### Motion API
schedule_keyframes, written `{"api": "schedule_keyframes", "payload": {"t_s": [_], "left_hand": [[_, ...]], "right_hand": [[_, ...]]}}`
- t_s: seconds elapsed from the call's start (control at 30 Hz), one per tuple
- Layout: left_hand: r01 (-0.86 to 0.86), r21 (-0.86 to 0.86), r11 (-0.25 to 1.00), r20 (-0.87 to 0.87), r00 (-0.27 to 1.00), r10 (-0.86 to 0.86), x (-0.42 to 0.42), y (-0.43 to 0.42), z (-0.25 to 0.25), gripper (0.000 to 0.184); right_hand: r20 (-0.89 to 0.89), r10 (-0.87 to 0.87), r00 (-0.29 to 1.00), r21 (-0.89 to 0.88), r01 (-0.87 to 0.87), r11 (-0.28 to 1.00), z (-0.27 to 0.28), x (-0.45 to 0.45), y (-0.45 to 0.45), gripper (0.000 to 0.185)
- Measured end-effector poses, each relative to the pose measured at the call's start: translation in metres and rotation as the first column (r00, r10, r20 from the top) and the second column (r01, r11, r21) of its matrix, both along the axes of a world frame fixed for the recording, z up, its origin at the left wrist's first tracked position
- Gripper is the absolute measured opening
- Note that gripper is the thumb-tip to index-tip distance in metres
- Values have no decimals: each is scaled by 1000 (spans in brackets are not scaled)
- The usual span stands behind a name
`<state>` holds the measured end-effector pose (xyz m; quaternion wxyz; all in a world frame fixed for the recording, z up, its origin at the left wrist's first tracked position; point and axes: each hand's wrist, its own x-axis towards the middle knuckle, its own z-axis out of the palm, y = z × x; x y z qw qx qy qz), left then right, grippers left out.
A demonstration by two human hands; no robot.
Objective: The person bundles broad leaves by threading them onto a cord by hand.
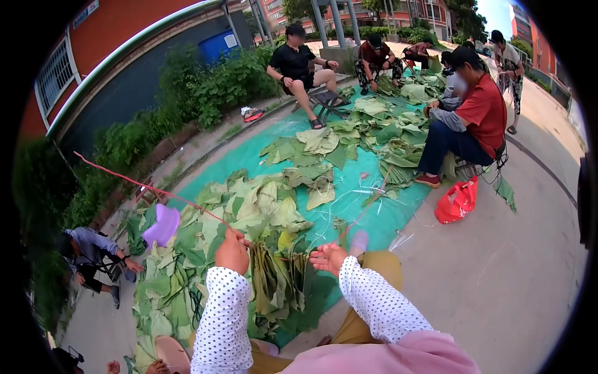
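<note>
Green ground sheet point(358, 163), outdoors: laid on grey paving point(498, 268) alongside shrubs point(215, 90) and a red-and-grey building point(124, 43); covered in part by loose, broad leaves point(268, 202).

Item, one leaf bundle point(274, 283): folded, olive-green, stacked in layers; located between the wearer's hands, low and centre.

Item, one red cord point(149, 187): running up and leftward from the left hand point(232, 252), whose fingers are closed, pinching it above the bundle's left side.

Item, right hand point(329, 257): just beside the bundle's right edge, palm partly upturned, fingers loosely bent; whether they pinch anything cannot be told. Thin pinkish strand point(374, 198) behind it, slanting up and right.

Sundries: purple basin point(162, 225) at left, among leaves; red bag point(456, 201) on the paving at right; white strips point(339, 206) scattered on the sheet; several seated people around it.
</note>
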<state>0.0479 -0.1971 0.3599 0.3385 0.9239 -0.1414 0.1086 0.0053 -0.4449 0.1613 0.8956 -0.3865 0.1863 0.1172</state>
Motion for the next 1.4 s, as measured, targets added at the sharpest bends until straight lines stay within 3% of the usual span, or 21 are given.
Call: {"api": "schedule_keyframes", "payload": {"t_s": [0.07,0.17,0.27,0.3,0.33,0.37,0.43,0.47,0.53,0.63,0.73,0.83,0.9,1.0,1.1,1.17,1.27,1.37,1.4], "left_hand": [[95,-23,995,-118,988,-97,-1,4,-12,9],[108,32,994,-127,987,-103,2,2,-10,14],[103,13,995,-185,978,-99,-11,5,-35,16],[168,-201,965,-79,979,-187,-25,7,-32,17],[150,-254,956,-15,987,-159,-23,9,-40,17],[69,-263,962,-143,984,-109,-51,10,-66,16],[149,-261,954,-222,952,-209,-17,21,-62,14],[131,-245,961,-281,939,-200,-14,21,-61,14],[8,-500,866,-282,944,-172,-26,19,-60,14],[-58,-500,864,-353,925,-142,-18,39,-104,13],[-344,-637,690,-545,834,-88,-32,46,-133,13],[-439,-697,567,-599,791,-124,-50,59,-177,14],[-581,-729,362,-671,712,-209,-60,62,-203,17],[-752,-646,130,-754,602,-263,-71,78,-259,17],[-825,-559,81,-821,538,-189,-87,79,-277,16],[-798,-598,81,-790,569,-227,-88,80,-279,15],[-745,-660,96,-738,618,-271,-84,76,-259,13],[-539,-837,96,-546,807,-224,-81,67,-225,15],[-540,-836,96,-547,807,-224,-80,67,-223,15]], "right_hand": [[-55,52,997,-77,-57,995,-10,-2,4,22],[-55,22,998,-45,-24,999,-20,-10,1,22],[-108,120,987,-112,-132,985,-13,-17,-8,23],[-75,101,992,-121,-110,987,-22,-26,-11,24],[-143,101,984,-146,-122,982,-29,-42,-8,24],[-211,100,972,-166,-136,977,-35,-59,-5,24],[-48,86,995,-150,-92,984,-29,-30,-10,19],[-89,92,992,-121,-102,987,-27,-29,-12,17],[-125,63,990,-137,-80,987,-36,-35,-12,17],[-146,3,989,-219,-35,975,-33,-34,-19,21],[-157,0,988,-304,-48,951,-26,-30,-27,23],[-220,-57,974,-374,-30,927,-32,-28,-43,24],[-255,-69,964,-381,-35,924,-39,-20,-47,24],[-418,-135,898,-364,-29,931,-74,-14,-56,23],[-436,-194,879,-398,5,917,-69,-17,-50,21],[-385,-230,894,-493,11,870,-50,-17,-42,18],[-271,-224,936,-453,81,888,-42,-12,-57,18],[-252,-276,928,-469,133,873,-26,-10,-60,19],[-206,-283,937,-470,158,868,-25,-9,-61,21]]}}
